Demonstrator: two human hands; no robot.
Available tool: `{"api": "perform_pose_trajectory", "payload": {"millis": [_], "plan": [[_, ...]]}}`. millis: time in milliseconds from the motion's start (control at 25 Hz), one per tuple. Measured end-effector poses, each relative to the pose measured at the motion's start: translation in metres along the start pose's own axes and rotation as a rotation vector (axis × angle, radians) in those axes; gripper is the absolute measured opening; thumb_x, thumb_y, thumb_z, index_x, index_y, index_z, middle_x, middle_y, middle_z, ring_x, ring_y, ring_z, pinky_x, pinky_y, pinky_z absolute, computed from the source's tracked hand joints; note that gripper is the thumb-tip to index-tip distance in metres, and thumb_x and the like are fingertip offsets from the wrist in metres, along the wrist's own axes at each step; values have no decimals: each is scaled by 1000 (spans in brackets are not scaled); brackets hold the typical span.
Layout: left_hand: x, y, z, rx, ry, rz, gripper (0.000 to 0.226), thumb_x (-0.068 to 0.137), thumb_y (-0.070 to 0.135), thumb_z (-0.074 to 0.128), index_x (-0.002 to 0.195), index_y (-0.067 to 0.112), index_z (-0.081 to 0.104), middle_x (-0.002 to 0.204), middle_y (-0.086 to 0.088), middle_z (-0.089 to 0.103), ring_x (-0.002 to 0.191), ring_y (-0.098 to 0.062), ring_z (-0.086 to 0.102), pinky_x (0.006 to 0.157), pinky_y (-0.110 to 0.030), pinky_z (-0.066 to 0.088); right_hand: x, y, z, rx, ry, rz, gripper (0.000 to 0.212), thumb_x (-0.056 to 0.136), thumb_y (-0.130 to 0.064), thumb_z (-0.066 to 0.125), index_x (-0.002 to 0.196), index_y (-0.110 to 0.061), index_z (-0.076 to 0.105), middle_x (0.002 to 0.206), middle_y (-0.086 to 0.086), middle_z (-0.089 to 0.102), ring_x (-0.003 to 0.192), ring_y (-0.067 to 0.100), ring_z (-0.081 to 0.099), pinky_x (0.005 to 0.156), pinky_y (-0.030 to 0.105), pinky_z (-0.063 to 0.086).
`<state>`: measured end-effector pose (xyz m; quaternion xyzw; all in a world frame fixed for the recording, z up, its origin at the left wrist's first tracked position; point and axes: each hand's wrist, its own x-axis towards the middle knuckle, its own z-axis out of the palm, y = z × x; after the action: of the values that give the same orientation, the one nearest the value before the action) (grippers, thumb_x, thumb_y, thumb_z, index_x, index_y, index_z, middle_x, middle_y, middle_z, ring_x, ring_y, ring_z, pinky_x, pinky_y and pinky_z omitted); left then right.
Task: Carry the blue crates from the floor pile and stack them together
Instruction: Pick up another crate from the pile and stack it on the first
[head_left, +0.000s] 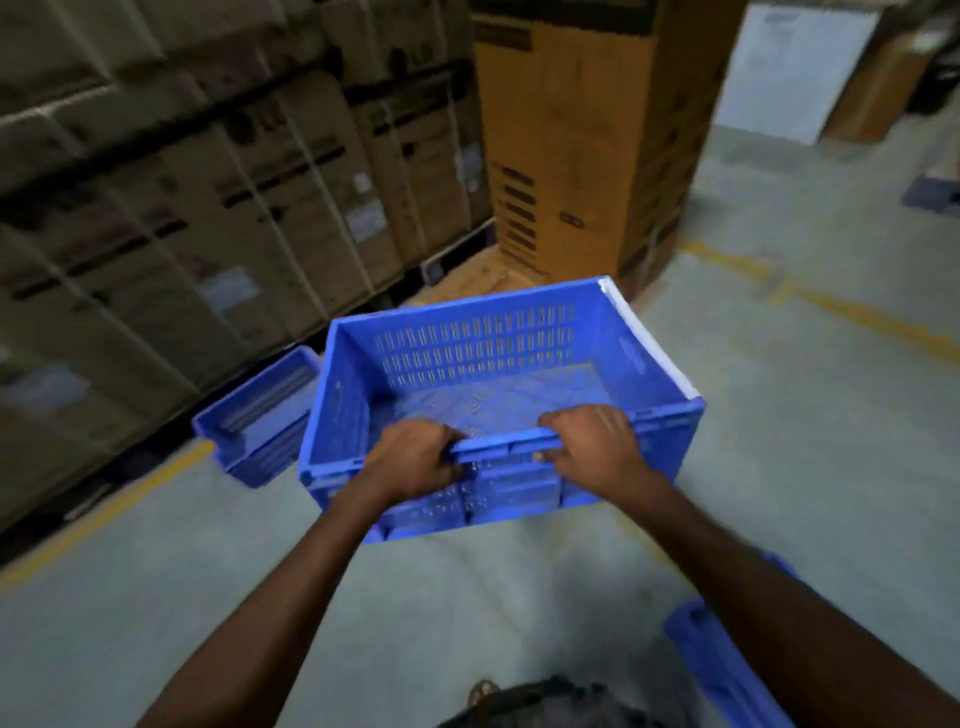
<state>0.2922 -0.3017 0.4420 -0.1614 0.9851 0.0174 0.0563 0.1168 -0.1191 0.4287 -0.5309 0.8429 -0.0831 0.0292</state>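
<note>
An empty blue slotted crate (483, 364) hangs in the air in front of me, slightly tilted. My left hand (413, 460) and my right hand (592, 447) both grip its near rim, side by side. A second blue crate (260, 415) sits on the floor to the left, against the wall of boxes. Part of another blue crate (722, 670) shows at the lower right, half hidden under my right forearm.
Strapped cardboard boxes (182, 208) line the left side on pallets. A tall brown carton (582, 135) stands straight ahead on a wooden pallet. Yellow lines (841, 306) mark the grey concrete floor. More boxes and a white sheet (789, 67) stand at the far right.
</note>
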Motion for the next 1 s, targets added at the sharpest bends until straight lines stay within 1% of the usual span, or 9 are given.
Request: {"api": "perform_pose_trajectory", "payload": {"millis": [160,240,400,480,640,760,840,920,1000], "plan": [[-39,-102,-14,-107,-88,-140,30,77,49,66,94,24,68,87,-1,71,92,-26,67,65,-32,45,80,-94,10,22,-80,-139,50,77,-58,69,118,-32,64,107,1,73,109,23,65,81,31,49],[-64,-142,-2,-133,-96,-213,31,77,50,66,93,24,67,87,0,70,92,-25,67,64,-31,42,108,-134,27,6,-99,-209,48,77,-59,68,117,-32,64,105,1,73,108,23,65,80,31,49],[-89,-208,25,-204,-66,-388,35,77,58,63,89,25,65,82,2,68,86,-23,66,65,-32,46,170,-188,57,12,-147,-330,49,79,-59,68,119,-31,61,103,0,73,104,23,66,77,32,49],[-85,-245,32,-245,-61,-456,36,77,57,65,96,26,68,84,3,69,88,-23,66,67,-32,49,217,-212,70,69,-171,-397,47,78,-56,71,116,-29,63,101,-1,74,102,23,66,77,32,48],[-59,-339,48,-309,-91,-598,51,77,55,69,120,26,68,104,2,73,99,-23,66,76,-34,51,327,-265,103,92,-280,-512,41,80,-52,73,111,-28,64,98,0,73,100,24,66,76,32,45],[-35,-414,60,-340,-130,-673,56,77,57,68,124,27,66,107,3,73,102,-23,66,80,-35,53,413,-299,131,98,-410,-567,42,81,-52,72,111,-25,63,100,1,71,99,27,65,73,34,45],[-22,-458,64,-348,-147,-698,50,76,60,66,116,29,69,101,3,73,98,-23,67,76,-34,52,466,-317,144,89,-523,-595,52,78,-56,73,118,-25,61,108,2,70,104,27,64,74,34,45],[-7,-504,74,-353,-167,-694,41,75,61,64,99,28,69,87,4,71,86,-21,66,65,-30,45,522,-333,160,54,-655,-622,65,73,-61,73,127,-27,58,119,1,67,112,26,61,82,34,47],[9,-548,87,-350,-194,-683,37,76,60,63,91,26,67,81,4,69,79,-18,64,60,-28,38,571,-350,179,47,-735,-626,59,71,-60,73,119,-26,64,113,0,70,107,24,64,81,33,49]]}}
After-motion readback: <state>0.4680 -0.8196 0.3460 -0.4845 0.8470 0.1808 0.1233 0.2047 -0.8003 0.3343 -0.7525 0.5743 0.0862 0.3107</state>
